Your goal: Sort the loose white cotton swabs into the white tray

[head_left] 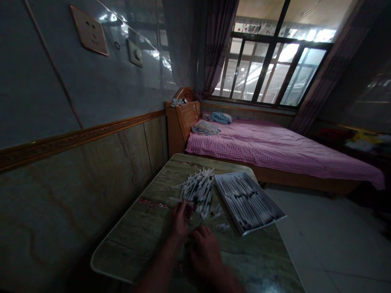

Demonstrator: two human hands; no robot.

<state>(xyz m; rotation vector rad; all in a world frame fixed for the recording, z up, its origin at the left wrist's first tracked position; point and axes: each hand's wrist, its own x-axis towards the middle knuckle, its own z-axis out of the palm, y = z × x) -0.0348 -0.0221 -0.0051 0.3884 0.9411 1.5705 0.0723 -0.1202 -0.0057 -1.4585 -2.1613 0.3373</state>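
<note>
Our left hand (180,221): grip pinched on one white stick (175,199), pointing sideways | stick pile (200,188): just past that hand, on the tabletop (131,240) | our right hand (205,246): farther from the pile, grip we can't tell

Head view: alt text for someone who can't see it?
The left hand is at a loose pile of slim white sticks on a marbled table, right hand nearby. Beside it, a shallow tray holds similar sticks; a bed stands behind.
</note>
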